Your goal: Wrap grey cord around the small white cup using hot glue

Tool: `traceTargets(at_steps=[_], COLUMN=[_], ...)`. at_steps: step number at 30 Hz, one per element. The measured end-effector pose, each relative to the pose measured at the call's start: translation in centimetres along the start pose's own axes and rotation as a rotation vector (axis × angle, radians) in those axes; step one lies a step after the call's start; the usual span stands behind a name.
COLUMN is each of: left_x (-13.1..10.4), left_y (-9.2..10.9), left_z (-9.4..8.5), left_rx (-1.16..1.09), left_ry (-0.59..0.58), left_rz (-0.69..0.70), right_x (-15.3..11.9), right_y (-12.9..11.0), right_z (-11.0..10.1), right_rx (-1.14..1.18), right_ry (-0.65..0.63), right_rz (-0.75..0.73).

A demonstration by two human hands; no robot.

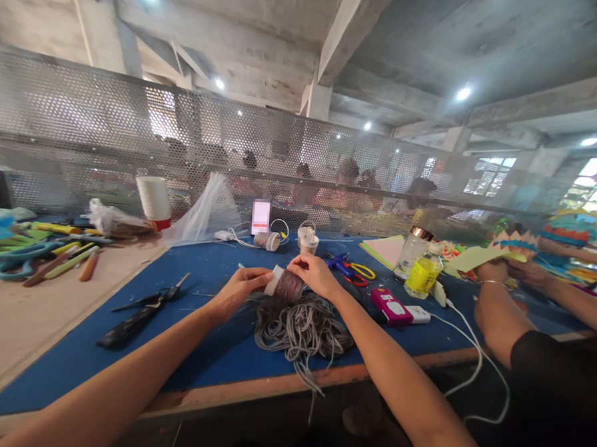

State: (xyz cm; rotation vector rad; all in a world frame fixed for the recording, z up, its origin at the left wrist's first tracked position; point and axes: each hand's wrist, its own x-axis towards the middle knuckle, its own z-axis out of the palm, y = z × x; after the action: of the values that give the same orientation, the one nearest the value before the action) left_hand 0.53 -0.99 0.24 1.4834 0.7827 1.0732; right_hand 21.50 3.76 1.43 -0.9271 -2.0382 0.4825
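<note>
A white paper cup [277, 280] wound with brownish-grey cord lies on its side between my two hands. My left hand [237, 292] pinches the cup at its white rim end, on the left. My right hand [314, 276] is closed at the top right of the wound part, fingertips pressed together; cord between them is too small to make out. Just below the cup, a loose heap of grey cord [300, 330] spreads on the blue tabletop [211, 359], and some strands hang over the front edge. Black-handled scissors [144, 309] lie partly opened to the left of my left hand.
Behind my hands stand another wrapped cup [266, 241], a lit phone [261, 218] and small cups [307, 241]. To the right are a blue glue gun [339, 262], a magenta box [390, 306], a yellow-liquid jar [423, 277] and a co-worker's arms [498, 314]. Stacked paper cups [153, 201] stand left.
</note>
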Motion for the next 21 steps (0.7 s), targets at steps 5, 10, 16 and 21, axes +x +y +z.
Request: traceTargets(at_steps=[5, 10, 16, 21], left_x=[-0.1, -0.1, -0.1, -0.2], left_y=[0.3, 0.4, 0.5, 0.5], left_z=[0.1, 0.2, 0.3, 0.3], left_rx=[-0.089, -0.088, -0.062, -0.064], left_ry=[-0.012, 0.001, 0.017, -0.012], left_rz=[-0.036, -0.035, -0.035, -0.034], right_x=[0.1, 0.1, 0.1, 0.2], right_y=[0.0, 0.5, 1.4, 1.9], right_z=[0.0, 0.3, 0.7, 1.1], right_rx=[0.003, 0.014, 0.025, 0.022], right_ry=[-0.009, -0.025, -0.07, -0.088], right_rz=[0.045, 0.068, 0.098, 0.136])
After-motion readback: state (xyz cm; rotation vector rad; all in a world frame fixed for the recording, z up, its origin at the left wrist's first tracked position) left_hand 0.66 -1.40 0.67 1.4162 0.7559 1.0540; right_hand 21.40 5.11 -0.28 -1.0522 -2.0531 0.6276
